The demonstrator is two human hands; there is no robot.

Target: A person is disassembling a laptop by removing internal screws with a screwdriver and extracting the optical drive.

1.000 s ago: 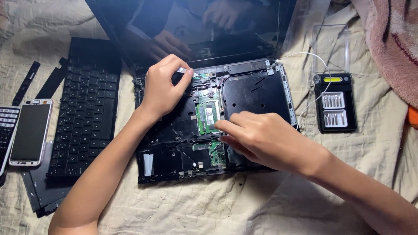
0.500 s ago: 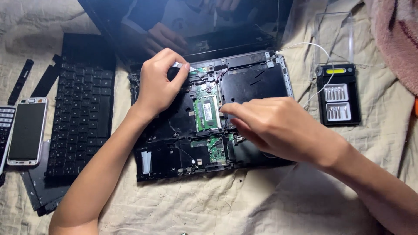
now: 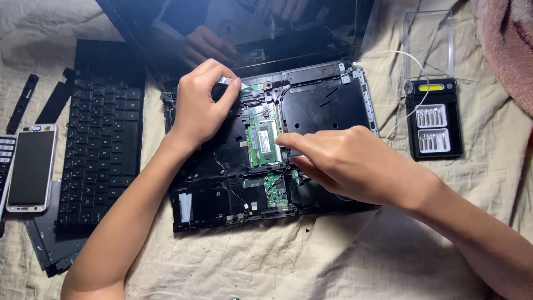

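Dim warm light, screen (image 3: 239, 33) glare, soft focus

A detached black keyboard (image 3: 102, 139) lies at nine o'clock, a smartphone (image 3: 31, 166) just left of it. At three o'clock sits a screwdriver-bit case (image 3: 434, 121); a pink cloth (image 3: 508, 50), possibly a towel, at two.

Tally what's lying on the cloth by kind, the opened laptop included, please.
Opened laptop: 1
Detached keyboard: 1
Smartphone: 1
Screwdriver bit case: 1
Loose black plastic strips: 2
Total: 6
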